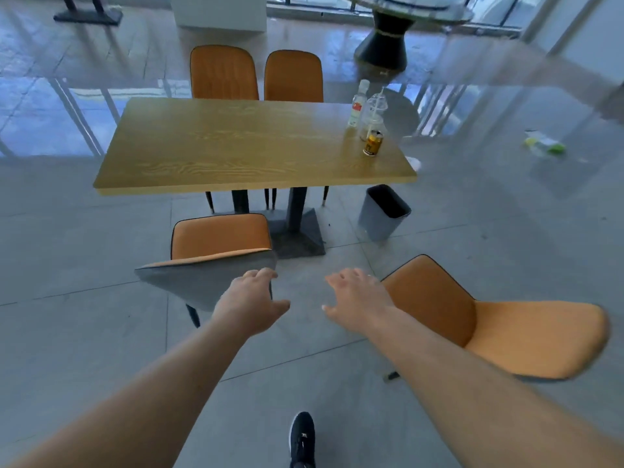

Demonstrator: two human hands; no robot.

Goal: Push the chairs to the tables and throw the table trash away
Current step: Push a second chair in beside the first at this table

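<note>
**Both hands out over two pulled-back chairs**

Lower half of the frame: two bare forearms stretched forward over grey floor tiles (84,332). Left hand (251,300) just left of centre, fingers curled over the right end of the backrest of the near-left chair (216,256), thumb sticking out to the right; loosely hooked on the edge rather than clenched. Right hand (354,298) just right of centre, open, fingers spread, palm down, at the inner edge of the near-right chair (506,332); contact impossible to confirm. Near-left chair facing the table, grey back toward the camera, orange seat short of the table edge. Near-right chair turned sideways, lower right, well clear of the table.

Middle of the frame: wooden table (236,146) on a dark pedestal. Behind it, upper centre, two more orange chairs (224,74) side by side, tucked close against the far edge. On the table's right end, clustered together: a clear bottle (358,104) with a red label, a clear plastic cup (373,113) with a straw, and a gold can (373,143) nearest the front.

Below the table's right corner, a grey bin (383,212) on the floor, tilted, open. Far right, mid-height, a blurred green and white scrap of litter (543,145) on the tiles. Bottom centre, one black shoe (302,440).
</note>
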